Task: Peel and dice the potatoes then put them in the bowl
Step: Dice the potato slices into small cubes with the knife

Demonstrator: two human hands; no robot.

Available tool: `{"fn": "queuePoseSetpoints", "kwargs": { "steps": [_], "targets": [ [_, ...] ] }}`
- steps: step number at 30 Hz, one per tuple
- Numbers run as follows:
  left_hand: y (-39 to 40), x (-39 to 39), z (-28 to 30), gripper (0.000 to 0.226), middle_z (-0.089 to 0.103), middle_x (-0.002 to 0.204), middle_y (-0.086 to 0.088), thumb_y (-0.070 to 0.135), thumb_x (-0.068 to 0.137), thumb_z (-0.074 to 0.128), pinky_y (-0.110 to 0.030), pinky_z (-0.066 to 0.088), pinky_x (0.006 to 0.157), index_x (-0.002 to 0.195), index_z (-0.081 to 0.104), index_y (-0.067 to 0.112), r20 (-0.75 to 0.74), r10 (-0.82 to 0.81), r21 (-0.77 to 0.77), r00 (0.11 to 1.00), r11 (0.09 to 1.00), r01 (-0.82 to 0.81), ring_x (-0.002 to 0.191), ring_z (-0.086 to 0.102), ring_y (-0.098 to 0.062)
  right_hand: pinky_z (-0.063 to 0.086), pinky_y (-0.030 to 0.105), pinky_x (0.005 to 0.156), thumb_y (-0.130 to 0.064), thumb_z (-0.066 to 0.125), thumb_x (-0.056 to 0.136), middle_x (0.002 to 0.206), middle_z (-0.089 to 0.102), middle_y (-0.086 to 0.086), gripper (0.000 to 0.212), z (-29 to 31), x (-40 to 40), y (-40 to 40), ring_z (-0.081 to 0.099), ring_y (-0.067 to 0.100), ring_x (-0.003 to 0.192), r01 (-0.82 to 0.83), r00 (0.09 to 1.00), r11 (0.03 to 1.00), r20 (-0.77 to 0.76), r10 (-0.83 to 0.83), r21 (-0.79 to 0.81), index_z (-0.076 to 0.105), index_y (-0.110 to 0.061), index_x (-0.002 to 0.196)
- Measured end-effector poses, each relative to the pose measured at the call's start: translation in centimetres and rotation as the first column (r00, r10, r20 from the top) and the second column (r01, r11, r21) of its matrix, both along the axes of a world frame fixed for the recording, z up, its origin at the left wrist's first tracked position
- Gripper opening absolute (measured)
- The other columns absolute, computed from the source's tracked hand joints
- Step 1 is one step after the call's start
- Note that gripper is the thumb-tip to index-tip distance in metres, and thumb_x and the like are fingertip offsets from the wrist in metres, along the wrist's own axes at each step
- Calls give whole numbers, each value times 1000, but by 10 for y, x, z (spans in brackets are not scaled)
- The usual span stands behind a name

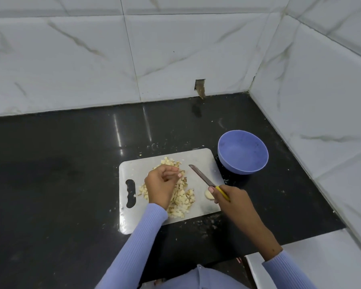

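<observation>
Your left hand [162, 184] hovers over the middle of a pale cutting board [204, 161], fingers loosely curled; whether the fingertips pinch a small piece cannot be told. The pile of diced potato [180, 200] lies directly beneath this hand and spreads past it on every side, with pieces showing beyond your fingertips toward the wall and more trailing back beside your wrist and the lilac ribbed sleeve [138, 236]. Your right hand [227, 197] grips the yellow handle of a knife [202, 176], whose blade angles away from that hand toward your left fingertips, its tip just short of them and raised over bare board. An uncut potato chunk [208, 194] sits on the board just beside your right thumb, toward your left hand. The blue bowl [243, 152] stands on the black countertop [61, 163] beyond your right hand, close to the board's far corner. No writing or brand mark is readable on anything.
</observation>
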State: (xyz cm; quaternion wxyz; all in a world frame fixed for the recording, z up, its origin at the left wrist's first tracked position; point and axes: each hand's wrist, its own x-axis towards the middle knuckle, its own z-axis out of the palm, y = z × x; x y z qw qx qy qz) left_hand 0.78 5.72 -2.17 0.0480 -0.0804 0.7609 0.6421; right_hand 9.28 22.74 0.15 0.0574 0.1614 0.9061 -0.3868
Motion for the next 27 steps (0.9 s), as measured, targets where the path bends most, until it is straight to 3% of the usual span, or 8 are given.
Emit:
{"fn": "queuePoseSetpoints", "kwargs": {
  "steps": [3,6,9,12,16,21,25,27],
  "targets": [
    [-5,0,-6,28,73,90,9,-3,82,65,-27,54,84,92,74,20,-180,-166,-437,970,897,72,85,67,-7,50,35,67,-48,48,93,75,65,11,44,-3,-1,13,62,23,72,13,1000,1000,12,-13,-11,64,-9,80],
    [-11,2,-4,24,73,93,7,10,81,72,-25,52,78,102,73,23,-226,-247,-622,942,781,56,84,66,-11,49,31,66,-46,49,93,72,64,7,39,-4,3,27,61,19,69,26,999,998,27,-24,-49,63,-12,78],
    [-18,2,-2,23,69,85,5,16,75,79,-25,50,70,97,75,24,-278,-252,-653,927,758,10,76,62,-12,49,27,66,-44,50,93,70,63,3,36,-5,6,39,61,16,67,48,998,996,49,-44,-78,63,-15,77],
    [-13,4,-3,21,70,86,4,19,75,79,-30,48,70,96,75,19,-346,-377,-700,859,713,32,84,58,-17,52,37,67,-45,50,92,71,63,12,40,-10,12,49,62,24,67,67,997,993,43,-63,-96,63,-10,77],
    [19,12,-8,35,69,104,-2,34,78,75,-28,41,80,109,71,17,-191,-626,-731,756,604,316,97,56,-21,53,41,68,-45,49,92,74,64,16,44,-15,20,56,63,30,72,80,996,993,32,-78,-84,63,-5,79],
    [64,21,-23,47,63,107,-1,47,74,73,-31,34,83,113,70,21,-9,-710,-854,704,372,363,102,51,-23,52,34,69,-43,48,94,76,65,10,39,-19,25,59,63,23,72,90,994,992,66,-84,-88,63,-10,80],
    [72,20,-32,13,63,81,-3,29,75,75,-32,38,68,81,76,18,-85,-719,-900,690,352,256,81,56,-26,51,32,66,-44,47,95,74,64,9,39,-22,27,58,62,21,70,85,995,994,61,-81,-69,62,-11,80],
    [68,20,-30,6,62,72,0,23,71,80,-27,36,60,72,76,19,-178,-681,-876,711,439,201,72,56,-23,51,31,66,-44,47,95,75,64,8,38,-23,26,56,62,19,69,74,995,995,67,-70,-62,61,-12,81]
  ]
}}
